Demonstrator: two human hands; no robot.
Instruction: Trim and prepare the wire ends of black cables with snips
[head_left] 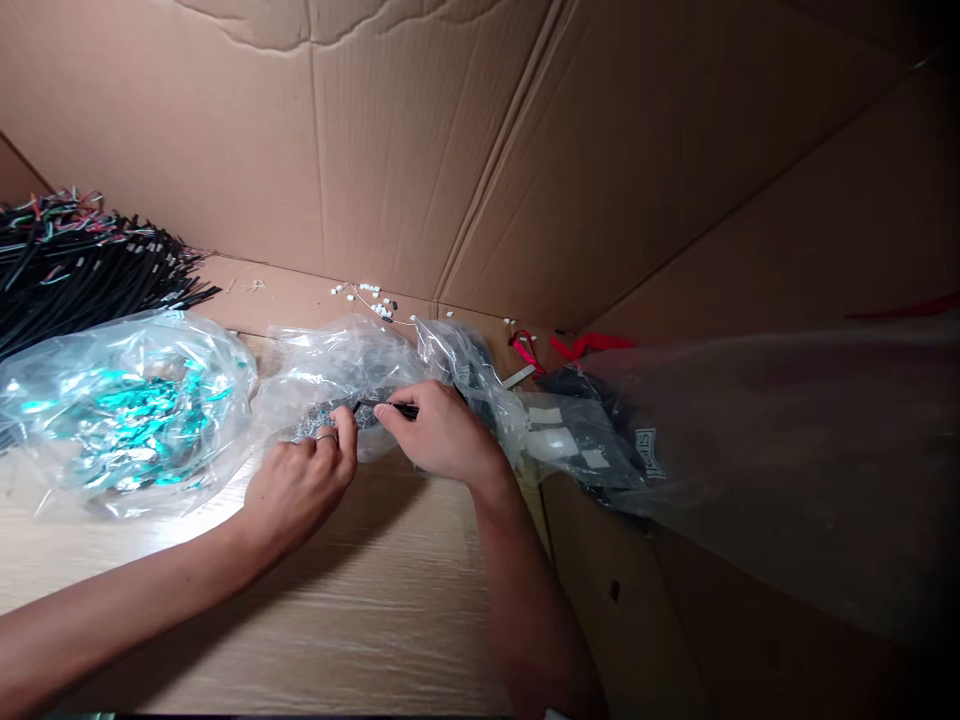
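My right hand (442, 430) is closed around a slim black tool (407, 411) that points left, its far end thin and dark. Close by on the left, my left hand (315, 470), with a ring on one finger, has thumb and forefinger pinched at a small black piece (356, 408). The tool's tip comes near that piece; whether they touch I cannot tell. Both hands are over a clear plastic bag (330, 365) of small grey metallic parts, partly hidden by my fingers.
To the left lies a clear bag (150, 420) of shiny teal pieces, with a pile of black cables (97, 260) behind. Small white connectors (369, 289) lie along the cardboard wall (375, 150). More clear bags (570, 440) and red strips (589, 345) are at right.
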